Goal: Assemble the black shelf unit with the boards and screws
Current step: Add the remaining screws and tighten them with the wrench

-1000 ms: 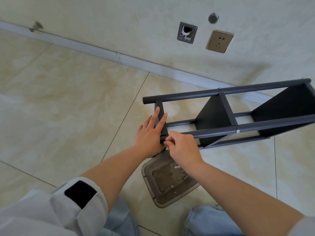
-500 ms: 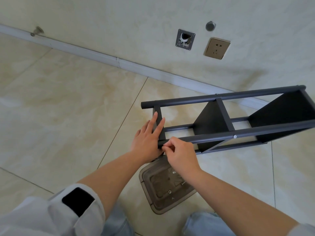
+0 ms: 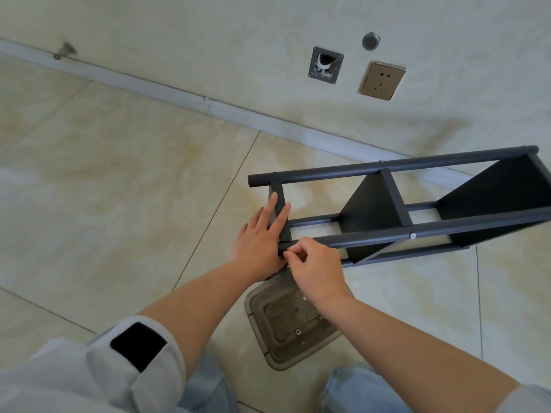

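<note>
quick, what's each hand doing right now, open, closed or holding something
Left hand: open, straight fingers pressed flat on the end crossbar of the black shelf frame.
Right hand: fingertips pinched at the end of the near tube; what they hold is hidden.

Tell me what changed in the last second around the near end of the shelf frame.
Almost nothing. The right hand keeps its pinching grip at the near end of the black metal shelf frame, fingers barely shifted. The left hand stays flat against the end crossbar. The translucent grey plastic tray of screws remains on the floor.
</note>
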